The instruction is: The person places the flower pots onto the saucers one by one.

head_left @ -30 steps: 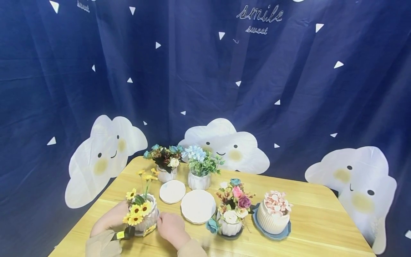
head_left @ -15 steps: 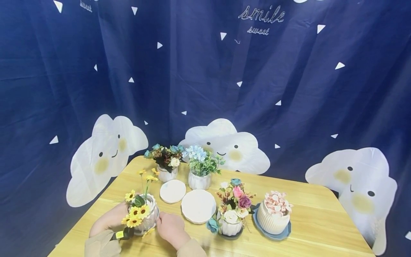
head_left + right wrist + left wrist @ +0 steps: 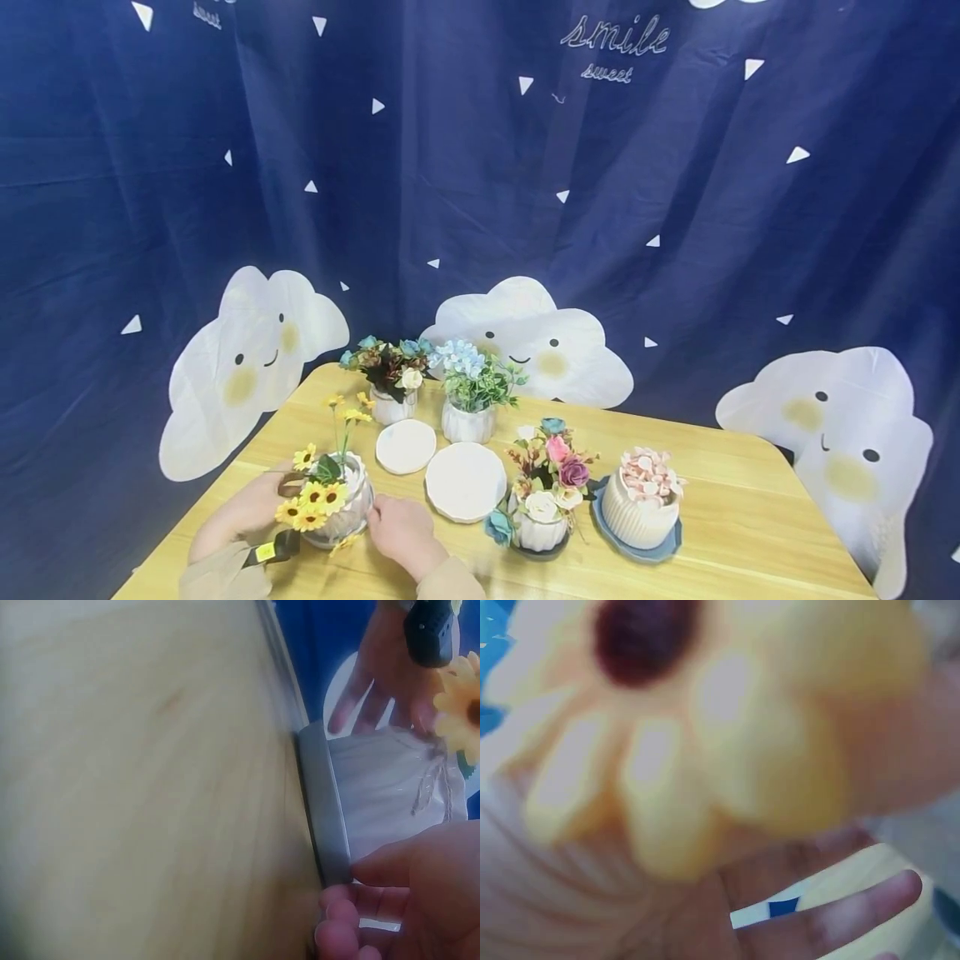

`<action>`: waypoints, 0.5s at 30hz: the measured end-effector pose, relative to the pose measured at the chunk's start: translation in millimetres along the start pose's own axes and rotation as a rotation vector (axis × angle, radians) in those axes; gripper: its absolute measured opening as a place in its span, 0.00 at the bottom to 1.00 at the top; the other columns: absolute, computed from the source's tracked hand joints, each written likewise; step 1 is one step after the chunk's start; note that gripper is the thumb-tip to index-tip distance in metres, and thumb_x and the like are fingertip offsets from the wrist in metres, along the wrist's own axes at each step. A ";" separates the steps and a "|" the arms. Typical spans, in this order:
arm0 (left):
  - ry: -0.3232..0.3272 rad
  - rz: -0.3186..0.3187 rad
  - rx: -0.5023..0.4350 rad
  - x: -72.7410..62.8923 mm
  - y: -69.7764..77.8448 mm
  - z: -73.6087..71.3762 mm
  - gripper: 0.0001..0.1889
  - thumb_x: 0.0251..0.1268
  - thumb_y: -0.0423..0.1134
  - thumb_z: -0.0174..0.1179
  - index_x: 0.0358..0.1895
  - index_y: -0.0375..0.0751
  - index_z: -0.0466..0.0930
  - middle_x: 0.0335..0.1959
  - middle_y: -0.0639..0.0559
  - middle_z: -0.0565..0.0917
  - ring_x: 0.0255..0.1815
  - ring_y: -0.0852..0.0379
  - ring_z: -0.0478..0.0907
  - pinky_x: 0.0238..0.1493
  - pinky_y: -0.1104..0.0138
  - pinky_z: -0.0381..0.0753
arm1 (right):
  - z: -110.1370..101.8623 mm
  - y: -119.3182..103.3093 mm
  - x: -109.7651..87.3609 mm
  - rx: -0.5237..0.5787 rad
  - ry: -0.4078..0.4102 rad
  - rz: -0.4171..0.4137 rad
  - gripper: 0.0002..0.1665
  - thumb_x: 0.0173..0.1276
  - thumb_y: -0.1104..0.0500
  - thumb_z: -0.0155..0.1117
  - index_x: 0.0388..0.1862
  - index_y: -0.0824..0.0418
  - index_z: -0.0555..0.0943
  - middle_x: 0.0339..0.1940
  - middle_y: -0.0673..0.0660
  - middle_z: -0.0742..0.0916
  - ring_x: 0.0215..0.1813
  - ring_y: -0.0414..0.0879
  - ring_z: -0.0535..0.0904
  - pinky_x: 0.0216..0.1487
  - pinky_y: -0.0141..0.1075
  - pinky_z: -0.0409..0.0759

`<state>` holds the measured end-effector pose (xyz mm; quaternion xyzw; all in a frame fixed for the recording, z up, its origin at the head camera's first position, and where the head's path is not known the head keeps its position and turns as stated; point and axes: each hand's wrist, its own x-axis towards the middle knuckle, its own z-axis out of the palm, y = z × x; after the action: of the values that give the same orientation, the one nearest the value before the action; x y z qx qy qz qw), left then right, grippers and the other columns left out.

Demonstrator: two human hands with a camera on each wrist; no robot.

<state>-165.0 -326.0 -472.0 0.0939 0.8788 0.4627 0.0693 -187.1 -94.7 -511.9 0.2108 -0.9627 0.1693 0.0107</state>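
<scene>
A white ribbed flowerpot (image 3: pixel 358 507) with yellow daisy-like artificial flowers (image 3: pixel 313 505) stands at the table's front left, on a grey saucer (image 3: pixel 327 806). My right hand (image 3: pixel 402 532) pinches the saucer's edge between thumb and fingers, at the pot's right side. On the other side, my left hand (image 3: pixel 255 500) is beside the pot with its fingers extended. The right wrist view shows those left-hand fingers spread near the pot wall, which has a string bow (image 3: pixel 435 780). A blurred yellow flower (image 3: pixel 667 750) covers much of the left wrist view, in front of the left palm.
Two white plates, one small (image 3: pixel 406 447) and one larger (image 3: pixel 466 483), lie mid-table. Behind them stand a pot of teal roses (image 3: pixel 393 405) and a pot of blue flowers (image 3: pixel 468 422). A mixed-rose pot (image 3: pixel 540 533) and a cream pot (image 3: pixel 639 510) on a blue saucer (image 3: pixel 641 553) stand right.
My left hand has drawn back slightly leftward from the pot, and its fingers show more. The yellow flowers have shifted a little left. My right hand stays at the saucer's edge.
</scene>
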 end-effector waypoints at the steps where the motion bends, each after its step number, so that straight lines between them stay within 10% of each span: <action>1: -0.004 -0.004 -0.027 -1.6 1.2 -1.5 0.37 0.56 0.27 0.58 0.63 0.08 0.50 0.58 0.13 0.68 0.56 0.24 0.75 0.49 0.59 0.86 | 0.5 0.6 0.1 0.004 -0.001 -0.001 0.14 0.70 0.45 0.54 0.28 0.49 0.78 0.30 0.49 0.88 0.31 0.47 0.82 0.25 0.34 0.70; 15: 0.200 -0.193 -0.009 -25.4 23.3 -16.7 0.28 0.62 0.34 0.63 0.61 0.20 0.67 0.52 0.26 0.80 0.47 0.46 0.82 0.40 0.66 0.83 | 3.5 4.3 0.8 0.036 0.003 0.001 0.14 0.69 0.45 0.55 0.27 0.48 0.79 0.27 0.47 0.85 0.30 0.46 0.80 0.25 0.34 0.70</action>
<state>-141.4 -332.2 -442.6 -0.0381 0.8841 0.4650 0.0260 -189.4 -92.5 -516.5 0.2105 -0.9595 0.1870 0.0080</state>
